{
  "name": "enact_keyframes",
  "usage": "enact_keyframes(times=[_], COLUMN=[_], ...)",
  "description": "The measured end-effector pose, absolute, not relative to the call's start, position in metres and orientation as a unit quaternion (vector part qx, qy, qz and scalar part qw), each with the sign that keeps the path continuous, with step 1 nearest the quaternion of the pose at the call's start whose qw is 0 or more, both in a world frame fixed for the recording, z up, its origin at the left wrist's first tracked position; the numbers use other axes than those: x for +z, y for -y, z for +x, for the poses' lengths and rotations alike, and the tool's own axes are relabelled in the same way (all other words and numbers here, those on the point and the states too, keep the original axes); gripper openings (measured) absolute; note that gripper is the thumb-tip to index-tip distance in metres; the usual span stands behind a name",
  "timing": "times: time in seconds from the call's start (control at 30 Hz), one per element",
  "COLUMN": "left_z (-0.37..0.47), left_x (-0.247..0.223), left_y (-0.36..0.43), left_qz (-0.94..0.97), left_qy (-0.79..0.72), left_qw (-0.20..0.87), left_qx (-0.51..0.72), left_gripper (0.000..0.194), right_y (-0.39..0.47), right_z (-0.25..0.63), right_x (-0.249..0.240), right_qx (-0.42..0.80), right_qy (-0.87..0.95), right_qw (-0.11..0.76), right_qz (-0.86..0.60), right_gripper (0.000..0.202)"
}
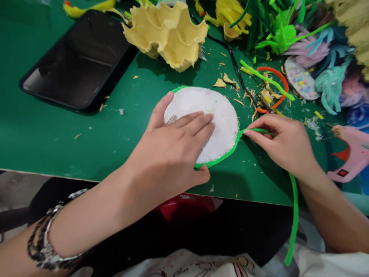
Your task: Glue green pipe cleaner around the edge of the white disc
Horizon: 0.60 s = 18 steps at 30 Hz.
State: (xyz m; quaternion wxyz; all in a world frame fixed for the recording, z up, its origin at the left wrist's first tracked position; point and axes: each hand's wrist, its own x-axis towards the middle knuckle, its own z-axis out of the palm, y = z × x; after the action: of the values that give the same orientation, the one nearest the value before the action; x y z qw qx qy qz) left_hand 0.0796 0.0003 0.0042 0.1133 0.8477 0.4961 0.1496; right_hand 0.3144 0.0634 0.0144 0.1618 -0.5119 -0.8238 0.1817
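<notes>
A round white disc (221,115) with a dimpled surface lies on the green table (109,142). Bright green pipe cleaner (227,154) runs along its edge. My left hand (178,142) rests flat across the disc, fingers stretched out, thumb and little finger at its rim. To the right of the disc, my right hand (282,140) pinches the pipe cleaner between thumb and forefinger, close to where it leaves the rim. The loose tail passes behind that hand and hangs down over the table's front edge.
A black phone (77,61) lies at left, beside a yellow egg-carton piece (170,32). A pink glue gun (353,154) is at far right. Pipe cleaners (268,80), yarn tufts (331,82), a sprinkled disc (301,79) and yellow scraps (227,80) crowd the back right.
</notes>
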Motion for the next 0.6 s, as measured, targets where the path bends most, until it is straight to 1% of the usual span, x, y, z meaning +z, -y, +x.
enact_keyframes(times=[0.07,0.3,0.5,0.6], left_z=[0.0798,0.0793,0.0795,0.0795], left_x=[0.0043,0.005,0.0038,0.0038], left_y=[-0.0004,-0.0005,-0.0009,-0.001], left_qz=[0.847,0.847,0.848,0.849], left_qy=[-0.496,-0.495,-0.495,-0.493], left_qw=[0.116,0.116,0.112,0.11], left_qx=[0.148,0.152,0.152,0.156], left_gripper=[0.053,0.05,0.052,0.052], right_y=[-0.0653,-0.0695,-0.0688,-0.0689], right_z=[0.3181,0.3223,0.3163,0.3151], right_x=[0.0151,0.017,0.0158,0.0141], right_qx=[0.191,0.179,0.136,0.118], right_qy=[0.827,0.827,0.823,0.824], right_qw=[0.15,0.134,0.146,0.167], right_qz=[-0.507,-0.516,-0.532,-0.529], right_gripper=[0.006,0.008,0.011,0.014])
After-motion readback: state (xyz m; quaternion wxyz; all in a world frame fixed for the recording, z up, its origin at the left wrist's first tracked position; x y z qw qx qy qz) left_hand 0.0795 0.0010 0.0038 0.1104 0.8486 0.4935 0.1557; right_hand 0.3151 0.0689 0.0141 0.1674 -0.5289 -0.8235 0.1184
